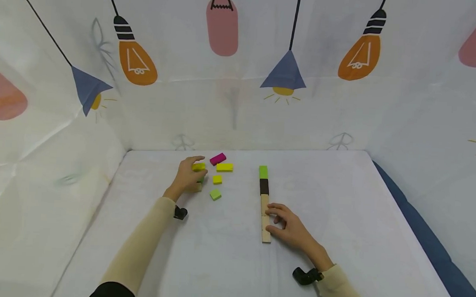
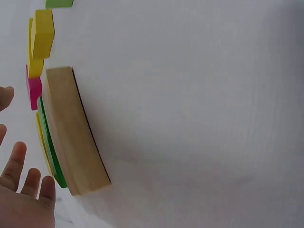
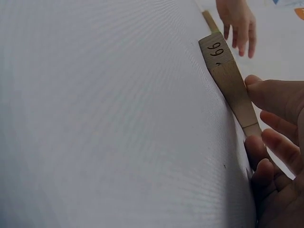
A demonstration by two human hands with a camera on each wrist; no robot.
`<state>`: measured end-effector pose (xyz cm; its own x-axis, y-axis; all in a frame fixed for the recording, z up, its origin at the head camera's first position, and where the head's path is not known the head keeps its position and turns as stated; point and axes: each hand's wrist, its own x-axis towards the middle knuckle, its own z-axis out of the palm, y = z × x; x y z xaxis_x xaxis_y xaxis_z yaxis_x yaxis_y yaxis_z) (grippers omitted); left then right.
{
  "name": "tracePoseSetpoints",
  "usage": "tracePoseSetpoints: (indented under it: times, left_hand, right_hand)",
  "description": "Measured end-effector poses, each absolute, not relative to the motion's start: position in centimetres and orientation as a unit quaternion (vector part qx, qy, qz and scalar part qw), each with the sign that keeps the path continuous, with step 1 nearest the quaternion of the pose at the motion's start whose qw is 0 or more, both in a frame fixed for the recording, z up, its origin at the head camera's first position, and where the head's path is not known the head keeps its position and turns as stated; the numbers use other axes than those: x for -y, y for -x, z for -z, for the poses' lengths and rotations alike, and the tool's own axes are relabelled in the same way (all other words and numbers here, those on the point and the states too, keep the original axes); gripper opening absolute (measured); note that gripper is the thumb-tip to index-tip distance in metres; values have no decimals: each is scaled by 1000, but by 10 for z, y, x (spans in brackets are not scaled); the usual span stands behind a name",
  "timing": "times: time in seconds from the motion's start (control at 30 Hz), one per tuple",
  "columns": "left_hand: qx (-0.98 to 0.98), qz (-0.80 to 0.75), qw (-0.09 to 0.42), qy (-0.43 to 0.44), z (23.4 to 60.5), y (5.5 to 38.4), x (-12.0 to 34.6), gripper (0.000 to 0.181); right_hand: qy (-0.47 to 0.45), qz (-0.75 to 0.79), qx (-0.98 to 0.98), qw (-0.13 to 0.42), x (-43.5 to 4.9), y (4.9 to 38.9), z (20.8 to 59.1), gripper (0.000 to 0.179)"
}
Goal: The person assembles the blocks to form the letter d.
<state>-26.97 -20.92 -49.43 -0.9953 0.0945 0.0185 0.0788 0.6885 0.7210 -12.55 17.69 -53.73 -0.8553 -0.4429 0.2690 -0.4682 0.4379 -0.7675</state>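
In the head view, my left hand (image 1: 186, 176) hovers with spread fingers over a yellow block (image 1: 199, 167), a mostly covered green block and a plain wooden block (image 2: 76, 133). The left wrist view shows a gap between those fingers and the wooden block. My right hand (image 1: 291, 227) is at the right side of a straight row of blocks. From far to near, the row has a lime green block (image 1: 263, 172), a dark block (image 1: 264, 186) and plain wooden blocks (image 1: 265, 236). Right thumb and fingertips touch the wooden part; the near end bears printed marks (image 3: 216, 49).
Right of my left hand lie a magenta block (image 1: 217, 159), a long yellow block (image 1: 225, 167), a small yellow block (image 1: 217, 179) and a lime green cube (image 1: 215, 195). A white cloth covers the table (image 1: 216, 255). Printed white sheets (image 1: 239, 117) hang behind and beside it.
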Motion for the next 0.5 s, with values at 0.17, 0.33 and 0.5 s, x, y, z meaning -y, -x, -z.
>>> tracePoseSetpoints:
  times: [0.17, 0.33, 0.5]
  left_hand:
    - [-921, -387, 17, -33, 501, 276, 221, 60]
    - [-918, -395, 34, 4, 505, 279, 230, 64]
    - [-919, -392, 35, 14, 507, 283, 235, 65]
  right_hand:
    - [-271, -462, 844, 19, -177, 126, 538, 45]
    - [-271, -462, 844, 17, -177, 126, 539, 45]
    - [-270, -462, 845, 16, -177, 126, 539, 45]
